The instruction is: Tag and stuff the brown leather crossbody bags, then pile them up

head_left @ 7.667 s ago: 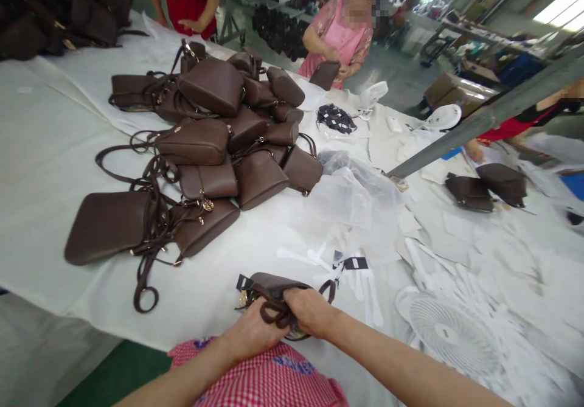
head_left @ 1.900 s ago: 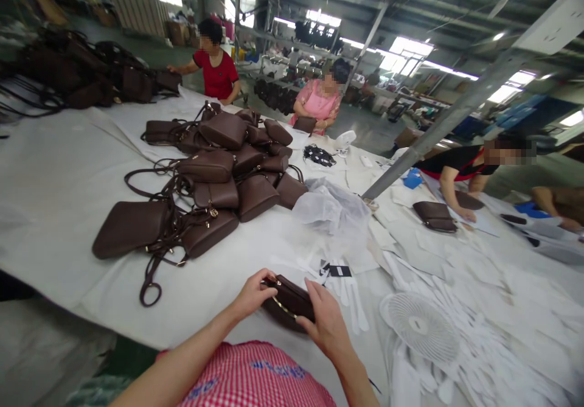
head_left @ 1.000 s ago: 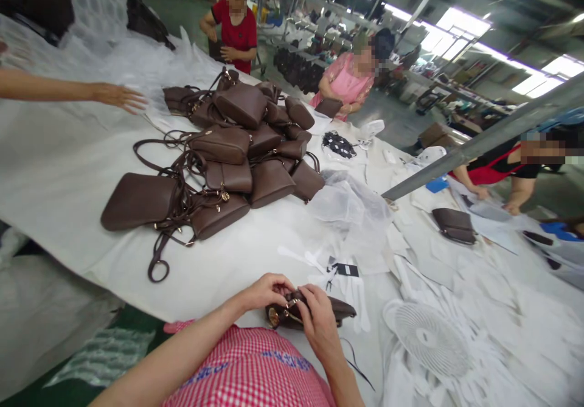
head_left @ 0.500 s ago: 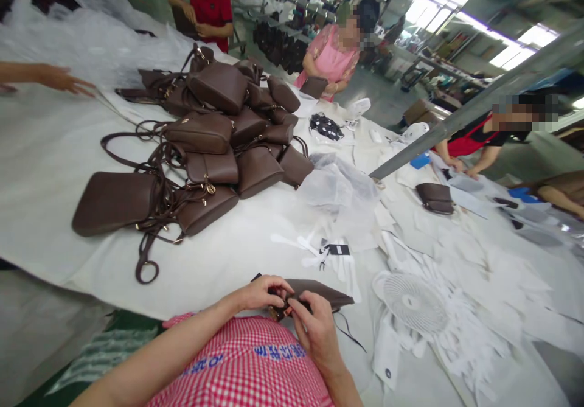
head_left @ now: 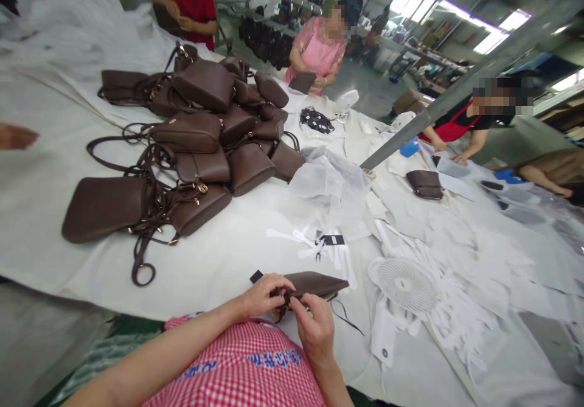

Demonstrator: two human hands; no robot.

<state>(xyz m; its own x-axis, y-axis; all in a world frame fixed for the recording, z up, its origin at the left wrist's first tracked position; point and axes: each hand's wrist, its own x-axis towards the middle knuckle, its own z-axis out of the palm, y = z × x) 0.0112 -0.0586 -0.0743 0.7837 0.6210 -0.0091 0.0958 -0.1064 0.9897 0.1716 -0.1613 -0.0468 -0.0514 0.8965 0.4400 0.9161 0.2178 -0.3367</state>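
At the table edge in front of my body lies a brown bag [head_left: 314,283], with a black tag [head_left: 257,276] sticking out at its left and a thin black cord at its right. My left hand [head_left: 267,294] is closed on the bag's left end, by some small metal fittings. Close beside it, my right hand [head_left: 316,322] pinches at the same spot, thumb and forefinger together. What exactly the fingertips grip there is too small to tell. Beyond the bag lie white strips and a black label [head_left: 334,240].
A heap of brown bags [head_left: 187,133] with straps covers the left middle. A white fan [head_left: 404,284] and paper strips lie at the right. A metal pole [head_left: 410,124] slants across. Another person's hand [head_left: 18,137] shows at the left edge; several people work beyond.
The whole view has shifted, with the table's things a little farther left. The other person's hand at the left has drawn back toward the edge. My hands stay at the bag's left end.
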